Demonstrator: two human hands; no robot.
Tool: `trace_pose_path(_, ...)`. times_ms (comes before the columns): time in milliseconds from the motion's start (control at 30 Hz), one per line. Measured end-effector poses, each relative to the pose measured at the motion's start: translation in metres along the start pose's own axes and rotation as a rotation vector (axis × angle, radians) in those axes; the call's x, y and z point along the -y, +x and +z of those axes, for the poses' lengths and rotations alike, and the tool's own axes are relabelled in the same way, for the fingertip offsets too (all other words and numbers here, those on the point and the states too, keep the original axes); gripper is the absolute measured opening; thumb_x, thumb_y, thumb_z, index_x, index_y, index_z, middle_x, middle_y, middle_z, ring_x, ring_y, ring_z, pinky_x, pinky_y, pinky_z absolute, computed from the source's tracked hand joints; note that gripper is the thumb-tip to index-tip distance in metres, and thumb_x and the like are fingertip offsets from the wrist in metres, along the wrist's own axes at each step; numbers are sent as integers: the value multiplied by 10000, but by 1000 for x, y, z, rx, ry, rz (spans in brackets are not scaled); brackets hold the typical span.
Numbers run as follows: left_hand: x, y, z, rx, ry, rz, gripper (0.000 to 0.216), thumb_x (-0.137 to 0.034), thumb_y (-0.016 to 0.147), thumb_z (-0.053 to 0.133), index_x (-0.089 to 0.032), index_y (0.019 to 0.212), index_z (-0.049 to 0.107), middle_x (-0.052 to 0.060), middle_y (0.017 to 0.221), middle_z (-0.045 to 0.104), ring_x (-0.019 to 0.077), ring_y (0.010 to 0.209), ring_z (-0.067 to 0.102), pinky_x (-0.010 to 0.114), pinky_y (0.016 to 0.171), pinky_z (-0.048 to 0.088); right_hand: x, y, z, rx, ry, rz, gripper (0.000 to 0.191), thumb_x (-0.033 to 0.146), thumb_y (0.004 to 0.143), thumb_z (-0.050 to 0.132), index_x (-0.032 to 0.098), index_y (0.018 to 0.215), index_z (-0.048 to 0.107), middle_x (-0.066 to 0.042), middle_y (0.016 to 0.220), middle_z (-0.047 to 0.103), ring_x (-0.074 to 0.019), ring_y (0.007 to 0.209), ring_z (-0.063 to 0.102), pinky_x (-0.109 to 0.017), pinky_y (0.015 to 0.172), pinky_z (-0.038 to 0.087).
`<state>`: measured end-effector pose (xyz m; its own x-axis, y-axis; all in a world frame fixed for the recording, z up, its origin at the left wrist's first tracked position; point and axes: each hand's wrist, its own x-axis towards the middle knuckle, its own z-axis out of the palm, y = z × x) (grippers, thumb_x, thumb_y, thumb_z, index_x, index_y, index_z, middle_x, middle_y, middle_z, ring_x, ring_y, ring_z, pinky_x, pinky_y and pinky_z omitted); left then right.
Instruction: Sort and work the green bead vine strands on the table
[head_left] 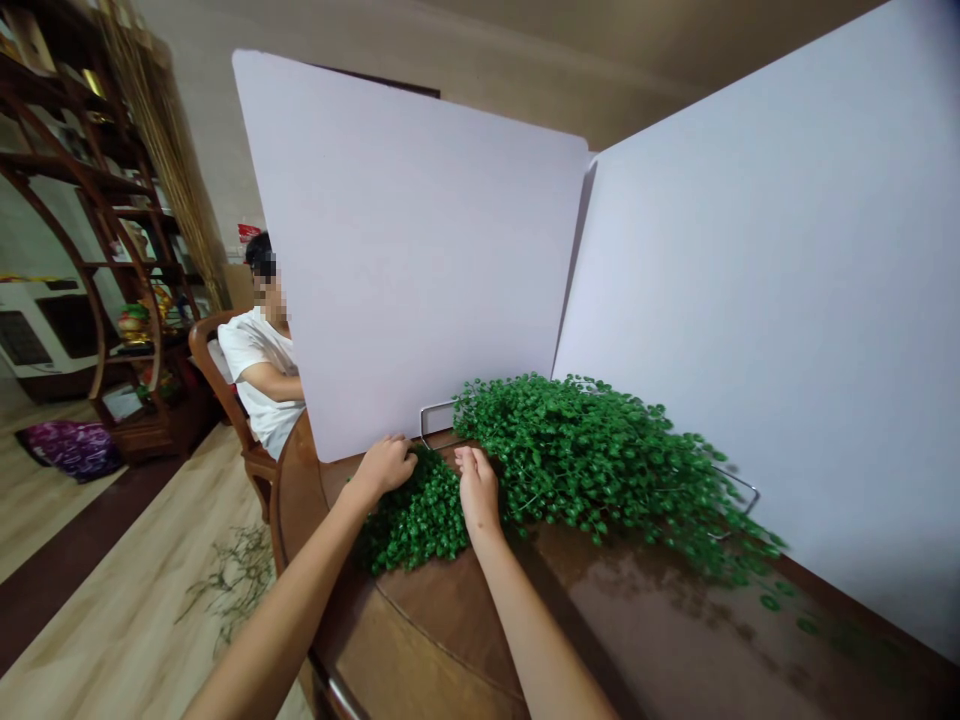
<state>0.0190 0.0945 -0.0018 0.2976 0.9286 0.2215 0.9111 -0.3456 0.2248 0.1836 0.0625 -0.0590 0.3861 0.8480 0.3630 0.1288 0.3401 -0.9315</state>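
A small bunch of green leafy plant [420, 515] lies on the round wooden table between my hands. At its upper left edge, my left hand [386, 465] is closed, with its bent fingertips in the leaves. My right hand [478, 487] is closed in a pinch at the bunch's upper right side; what its fingers hold is hidden. Immediately right of that hand spreads a much larger mass of the same green foliage [585, 455], its trailing ends reaching to the right.
Two white panels [427, 250] stand upright behind the foliage, with bent metal wire stands [422, 425] at their feet. The wooden table [442, 640] has a curved left edge. A person in a white shirt [259, 365] sits beyond it. Thin stems [236, 580] lie on the floor.
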Motion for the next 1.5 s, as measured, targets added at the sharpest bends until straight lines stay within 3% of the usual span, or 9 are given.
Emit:
trace_pose_path(133, 3, -13, -12, -21, -51, -17, 344, -207, 846, 434, -210, 1045, 714, 88, 1113, 706, 255, 1040, 627, 326, 942, 445, -2, 0, 0, -8, -10, -2, 386, 482, 865, 403, 200, 859, 667, -103, 951, 730, -236, 907, 652, -326, 815, 468)
trace_pose_path(300, 21, -22, -27, -194, -50, -168, 373, -166, 845, 393, -160, 1059, 699, 113, 1102, 713, 254, 1030, 641, 319, 894, 466, -3, 0, 0, -17, -25, 0, 384, 478, 857, 391, 203, 846, 658, -102, 935, 727, -237, 894, 649, -330, 811, 467)
trace_pose_path(400, 34, -24, -27, -164, -35, -215, 383, -142, 838, 399, -158, 1079, 696, 118, 1122, 708, 258, 1064, 632, 322, 902, 464, -1, -1, 1, -15, -32, 0, 381, 474, 847, 389, 200, 836, 655, -107, 927, 726, -242, 888, 650, -334, 814, 464)
trace_pose_path(533, 38, -19, -21, -33, 27, -121, 360, -191, 867, 428, -206, 1104, 698, 105, 1094, 712, 262, 1031, 641, 336, 907, 461, 2, -2, 1, -11, -43, 3, 376, 464, 838, 387, 201, 836, 655, -105, 919, 726, -241, 867, 652, -328, 803, 459)
trace_pose_path(733, 31, 6, -26, -14, 169, 88, 289, -239, 872, 525, -288, 1112, 680, 88, 1073, 682, 267, 999, 642, 356, 906, 447, 4, -2, 0, -1, -71, -24, 324, 421, 828, 410, 209, 820, 655, -88, 881, 723, -229, 821, 649, -310, 774, 458)
trace_pose_path(933, 27, 31, -34, 103, 268, 269, 116, -271, 829, 639, -246, 903, 724, 105, 937, 687, 248, 918, 666, 332, 860, 448, 1, 0, 0, -2, -96, -34, 320, 397, 847, 408, 210, 831, 668, -77, 854, 719, -222, 805, 647, -302, 765, 456)
trace_pose_path(1100, 17, 39, -27, 149, 545, 458, 122, -183, 857, 591, -188, 877, 711, 121, 893, 712, 234, 822, 680, 308, 711, 447, -3, 1, 2, -4, -115, -43, 327, 375, 858, 392, 201, 844, 669, -71, 840, 714, -218, 811, 647, -304, 767, 457)
trace_pose_path(1233, 10, 41, -21, 154, 584, 468, 153, -137, 872, 560, -162, 846, 709, 134, 879, 722, 234, 808, 683, 298, 678, 429, -5, 2, 3, -6, -126, -58, 322, 363, 865, 382, 206, 846, 662, -75, 849, 715, -222, 827, 652, -308, 768, 463)
trace_pose_path(1500, 3, 46, -19, 163, 561, 404, 37, -127, 764, 701, -154, 784, 717, 164, 902, 726, 268, 827, 685, 317, 706, 445, -7, 5, 6, -15, -135, -70, 319, 350, 871, 356, 210, 835, 640, -85, 888, 710, -230, 832, 660, -315, 747, 473)
